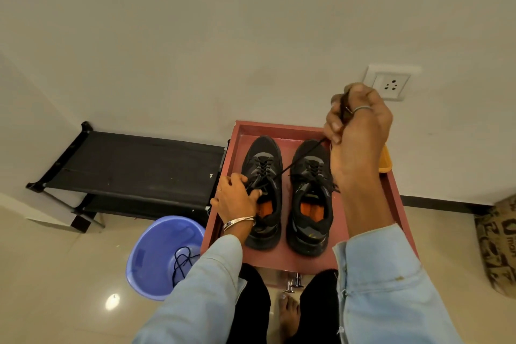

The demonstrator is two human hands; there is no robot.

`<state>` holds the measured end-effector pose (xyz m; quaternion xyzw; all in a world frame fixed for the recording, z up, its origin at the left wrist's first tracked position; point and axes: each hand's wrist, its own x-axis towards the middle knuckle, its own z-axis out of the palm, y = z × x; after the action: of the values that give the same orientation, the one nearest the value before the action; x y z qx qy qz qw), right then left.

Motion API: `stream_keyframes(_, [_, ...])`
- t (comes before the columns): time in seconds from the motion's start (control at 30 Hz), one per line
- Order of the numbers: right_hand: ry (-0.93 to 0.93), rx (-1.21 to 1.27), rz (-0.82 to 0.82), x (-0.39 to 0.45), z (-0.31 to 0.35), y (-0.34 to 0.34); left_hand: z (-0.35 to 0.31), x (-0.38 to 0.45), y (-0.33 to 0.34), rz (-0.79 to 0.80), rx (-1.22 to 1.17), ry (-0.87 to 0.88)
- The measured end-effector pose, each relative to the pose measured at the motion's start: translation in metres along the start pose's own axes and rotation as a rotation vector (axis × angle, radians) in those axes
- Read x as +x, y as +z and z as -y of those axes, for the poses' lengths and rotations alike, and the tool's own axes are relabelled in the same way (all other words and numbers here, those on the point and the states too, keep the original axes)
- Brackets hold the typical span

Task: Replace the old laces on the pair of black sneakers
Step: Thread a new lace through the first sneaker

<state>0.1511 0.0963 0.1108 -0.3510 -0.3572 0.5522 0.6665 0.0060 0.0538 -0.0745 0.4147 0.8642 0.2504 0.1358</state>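
Two black sneakers with orange insoles stand side by side on a reddish-brown tray table [307,261]. My left hand [236,198] rests on the tongue of the left sneaker [262,176], pinching the lace at its top eyelets. My right hand [357,126] is raised above the toe of the right sneaker [311,195], closed on a black lace [296,162] that runs taut down and left to the left sneaker. Both sneakers show black lacing across their eyelets.
A blue plastic bucket [156,254] on the floor at the left holds a loose black lace [181,262]. A black shoe rack [134,167] stands against the wall. An orange container [386,160] sits behind the tray. A patterned bag [499,246] lies at the right.
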Motion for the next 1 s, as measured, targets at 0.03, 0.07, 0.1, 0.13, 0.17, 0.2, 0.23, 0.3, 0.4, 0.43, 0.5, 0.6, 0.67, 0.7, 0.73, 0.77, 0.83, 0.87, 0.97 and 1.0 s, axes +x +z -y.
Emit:
stream_keyframes(0.03, [-0.050, -0.144, 0.026, 0.002, -0.006, -0.002, 0.000, 0.001, 0.000, 0.007, -0.017, 0.006])
stream_keyframes(0.07, [-0.096, -0.354, 0.068, 0.003, -0.017, -0.004, 0.000, 0.002, 0.000, 0.015, -0.030, 0.014])
stream_keyframes(0.1, [-0.118, -0.612, 0.128, 0.004, -0.032, -0.010, 0.000, 0.003, 0.000, 0.027, -0.041, 0.024])
stream_keyframes(0.13, [-0.089, -0.884, 0.212, 0.004, -0.052, -0.016, 0.000, 0.004, 0.000, 0.041, -0.053, 0.034])
stream_keyframes(0.17, [-0.021, -1.137, 0.300, 0.002, -0.070, -0.024, 0.000, 0.005, 0.000, 0.054, -0.067, 0.048])
stream_keyframes(0.2, [0.058, -1.329, 0.378, -0.002, -0.088, -0.031, 0.001, 0.007, 0.001, 0.066, -0.086, 0.067])
stream_keyframes(0.23, [0.126, -1.447, 0.437, -0.006, -0.103, -0.038, 0.001, 0.008, 0.002, 0.076, -0.106, 0.087])
stream_keyframes(0.3, [0.198, -1.544, 0.486, -0.013, -0.123, -0.044, 0.003, 0.012, 0.004, 0.087, -0.132, 0.110])
stream_keyframes(0.4, [0.210, -1.611, 0.459, -0.013, -0.136, -0.044, 0.005, 0.014, 0.006, 0.082, -0.183, 0.099])
stream_keyframes(0.43, [0.209, -1.612, 0.424, -0.011, -0.137, -0.043, 0.006, 0.015, 0.006, 0.080, -0.200, 0.092])
stream_keyframes(0.5, [0.203, -1.570, 0.361, -0.009, -0.134, -0.041, 0.006, 0.014, 0.006, 0.080, -0.227, 0.080])
stream_keyframes(0.6, [0.236, -1.331, 0.200, -0.007, -0.122, -0.046, 0.006, 0.013, 0.007, 0.069, -0.253, 0.063])
stream_keyframes(0.67, [0.288, -1.105, 0.051, -0.010, -0.115, -0.053, 0.005, 0.013, 0.008, 0.066, -0.249, 0.062])
stream_keyframes(0.7, [0.322, -1.018, 0.001, -0.014, -0.113, -0.056, 0.005, 0.012, 0.008, 0.064, -0.244, 0.065])
stream_keyframes(0.73, [0.359, -0.954, -0.024, -0.020, -0.114, -0.058, 0.004, 0.012, 0.008, 0.062, -0.238, 0.067])
stream_keyframes(0.77, [0.393, -0.909, -0.029, -0.027, -0.115, -0.060, 0.004, 0.013, 0.008, 0.060, -0.232, 0.069])
stream_keyframes(0.83, [0.473, -0.913, 0.017, -0.040, -0.118, -0.061, 0.005, 0.013, 0.008, 0.061, -0.221, 0.080])
stream_keyframes(0.87, [0.524, -0.935, 0.078, -0.045, -0.120, -0.061, 0.005, 0.013, 0.007, 0.060, -0.215, 0.088])
stream_keyframes(0.97, [0.629, -1.042, 0.355, -0.048, -0.120, -0.055, 0.005, 0.014, 0.004, 0.073, -0.250, 0.103])
stream_keyframes(1.0, [0.607, -1.126, 0.448, -0.045, -0.118, -0.051, 0.006, 0.016, 0.003, 0.082, -0.283, 0.112])
